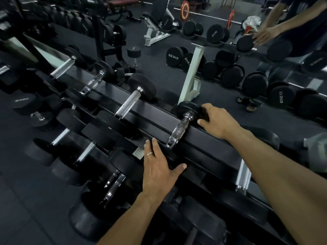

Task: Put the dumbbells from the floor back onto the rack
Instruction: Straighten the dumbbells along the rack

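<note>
- dumbbell (pixel 179 129) with a chrome knurled handle lies across the top tier of the black rack (pixel 212 147), its far head at the mirror side.
- our right hand (pixel 216 120) curls over that far black head, gripping it.
- our left hand (pixel 159 167), wearing a ring, rests flat with fingers straight on the near head, thumb spread out.
- other dumbbells (pixel 131 101) sit further left on the rack and on lower tiers.
- a mirror (pixel 230 59) behind the rack reflects the gym.
</note>
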### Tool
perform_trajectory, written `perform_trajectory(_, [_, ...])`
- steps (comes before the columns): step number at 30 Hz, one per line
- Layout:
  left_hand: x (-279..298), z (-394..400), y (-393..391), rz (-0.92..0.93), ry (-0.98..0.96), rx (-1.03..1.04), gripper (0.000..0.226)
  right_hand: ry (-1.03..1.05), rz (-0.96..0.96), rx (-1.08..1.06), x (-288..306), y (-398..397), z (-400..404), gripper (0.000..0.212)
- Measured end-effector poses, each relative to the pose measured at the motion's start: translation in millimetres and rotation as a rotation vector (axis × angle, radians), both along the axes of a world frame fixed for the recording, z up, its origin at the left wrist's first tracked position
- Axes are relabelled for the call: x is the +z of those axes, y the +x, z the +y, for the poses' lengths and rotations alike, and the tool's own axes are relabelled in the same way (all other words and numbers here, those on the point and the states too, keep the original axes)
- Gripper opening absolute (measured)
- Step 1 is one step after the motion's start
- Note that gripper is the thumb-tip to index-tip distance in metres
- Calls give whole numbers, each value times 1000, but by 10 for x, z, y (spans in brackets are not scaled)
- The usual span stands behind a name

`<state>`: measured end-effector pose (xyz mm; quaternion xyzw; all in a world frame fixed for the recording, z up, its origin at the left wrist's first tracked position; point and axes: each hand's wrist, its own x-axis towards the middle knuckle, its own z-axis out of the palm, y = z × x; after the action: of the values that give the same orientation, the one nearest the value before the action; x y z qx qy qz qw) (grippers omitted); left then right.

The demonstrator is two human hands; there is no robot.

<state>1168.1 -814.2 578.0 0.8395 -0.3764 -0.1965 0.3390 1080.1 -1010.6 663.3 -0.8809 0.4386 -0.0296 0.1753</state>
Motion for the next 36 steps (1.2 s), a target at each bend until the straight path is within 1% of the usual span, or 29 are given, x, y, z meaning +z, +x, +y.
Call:
perform_trajectory(3, [91, 92, -106, -94, -24, -2, 109, -52, 14, 18, 129, -147, 110, 46])
perform_trajectory(7, [226, 175, -327, -138, -66, -49, 99, -112, 53, -19, 321, -485, 215, 56])
perform_trajectory(11, [321, 215, -663, -131, -98, -89, 97, -118, 54, -84, 431, -930, 212, 58])
perform_trajectory(15, [305, 201, -1077, -76, -74, -125, 97, -104, 38, -130, 389, -1354, 189, 58])
perform_trajectory(19, [277, 181, -1527, -1, -41, -115, 100, -36, 16, -120, 277, -1682, 141, 62])
perform_trajectory(22, [228, 147, -1850, 79, -26, -55, 113, 11, 23, -65, 227, -1830, 41, 66])
perform_trajectory(24, [204, 126, -2039, 163, -1, 4, 122, 55, 25, -25, 212, -1864, -18, 68])
perform_trajectory(26, [170, 86, -2156, 209, 2, 63, 129, 91, 9, -2, 175, -1870, -63, 66])
perform_trajectory(29, [114, 6, -2191, 196, -12, 115, 128, 86, -17, 19, 116, -1879, -116, 57])
perform_trajectory(31, [97, -5, -2198, 182, -19, 110, 125, 60, -24, 44, 111, -1903, -129, 53])
perform_trajectory(36, [84, 5, -2171, 156, -31, 68, 126, 50, -66, 35, 89, -1993, -116, 53])
